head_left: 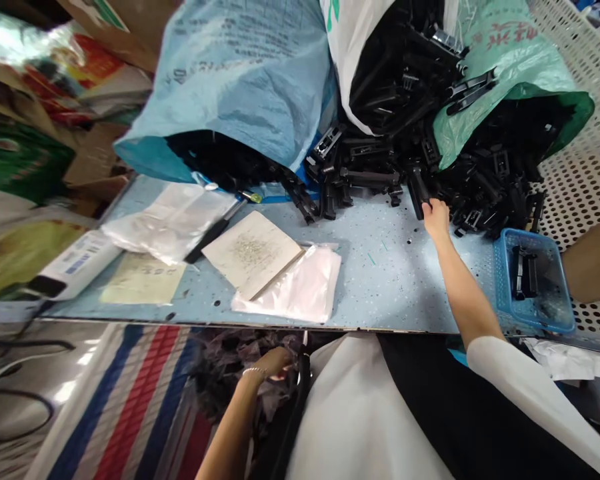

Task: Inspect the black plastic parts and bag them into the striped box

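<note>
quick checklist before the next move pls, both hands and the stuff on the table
1. Right hand at a black part by the pile's near edge: ok.
2. Right fingers closed firmly on that part: cannot tell.
3. Left hand up at table height: not ok, it is below the table's front edge, by dark crumpled plastic.
4. Blue basket upright with some room: ok, black parts stand inside.
5. Pale plastic bags uncovered: not ok, the square board lies partly over them.

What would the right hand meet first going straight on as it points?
The right hand would likely first meet the long black plastic part at its fingertips; whether they already touch is hard to tell.
</note>
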The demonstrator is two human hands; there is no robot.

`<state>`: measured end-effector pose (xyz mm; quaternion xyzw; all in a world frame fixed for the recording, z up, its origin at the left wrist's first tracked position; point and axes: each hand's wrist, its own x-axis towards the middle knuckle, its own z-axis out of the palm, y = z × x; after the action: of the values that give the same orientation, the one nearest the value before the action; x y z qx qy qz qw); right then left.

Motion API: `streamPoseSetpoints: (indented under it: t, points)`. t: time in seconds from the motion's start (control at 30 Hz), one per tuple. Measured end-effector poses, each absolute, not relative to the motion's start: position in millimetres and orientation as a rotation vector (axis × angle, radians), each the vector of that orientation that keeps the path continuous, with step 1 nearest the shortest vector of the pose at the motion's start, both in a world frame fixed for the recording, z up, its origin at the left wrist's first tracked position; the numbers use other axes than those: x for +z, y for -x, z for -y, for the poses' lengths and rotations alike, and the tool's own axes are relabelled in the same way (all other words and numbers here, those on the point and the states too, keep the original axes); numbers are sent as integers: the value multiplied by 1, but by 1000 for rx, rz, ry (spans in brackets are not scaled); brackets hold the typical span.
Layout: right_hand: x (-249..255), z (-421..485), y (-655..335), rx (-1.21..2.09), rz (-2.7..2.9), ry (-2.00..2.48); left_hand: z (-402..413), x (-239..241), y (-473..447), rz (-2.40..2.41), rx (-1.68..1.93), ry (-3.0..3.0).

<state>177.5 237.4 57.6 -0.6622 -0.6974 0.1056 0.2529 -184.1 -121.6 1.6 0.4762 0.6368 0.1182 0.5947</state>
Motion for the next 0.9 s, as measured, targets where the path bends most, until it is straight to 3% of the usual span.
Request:
streamPoseSetpoints:
  t: [0.13,0.23,0.33,0.43,0.67,0.9]
  points:
    - [51,-146,-153,387,1947,1652,88,42,154,-1200,350,-1084]
    - [51,-68,-117,423,2021,1462,34,65,102,-1222,976,-1161]
    - [64,-24,-100,539,2191,1162,-14,66,61,-1319,1262,-1216]
    - [80,-30,-112,640,2191,1047,-27,62,46,-1361,1186,-1249]
    - [90,-96,-158,222,2524,1070,-3,79,45,-1127,1041,-1275]
    - [78,-118,-153,406,2707,794,-2,78,38,-1144,924,-1044]
